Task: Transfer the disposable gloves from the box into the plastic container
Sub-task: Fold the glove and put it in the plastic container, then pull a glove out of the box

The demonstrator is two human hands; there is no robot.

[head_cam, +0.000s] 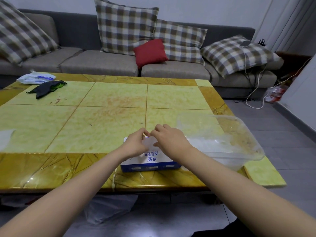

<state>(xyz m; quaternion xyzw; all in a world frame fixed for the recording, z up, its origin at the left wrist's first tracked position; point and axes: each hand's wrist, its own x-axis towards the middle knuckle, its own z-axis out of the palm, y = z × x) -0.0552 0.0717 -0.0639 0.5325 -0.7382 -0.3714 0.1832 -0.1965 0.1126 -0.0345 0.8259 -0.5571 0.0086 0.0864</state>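
A blue and white glove box (151, 162) lies near the table's front edge. Both hands hover over its top. My left hand (136, 144) and my right hand (168, 140) each pinch a thin translucent disposable glove (149, 142) that hangs between them above the box. To the right of the box stands a clear plastic container (242, 134), with a pile of translucent gloves (206, 142) lying in its near left part.
The yellow tiled table (102, 117) carries a dark cloth (46, 88) and a white plastic packet (36, 78) at the far left, and a white sheet (5, 138) at the left edge. A sofa with cushions runs behind. A plastic bag (109, 209) lies under the table.
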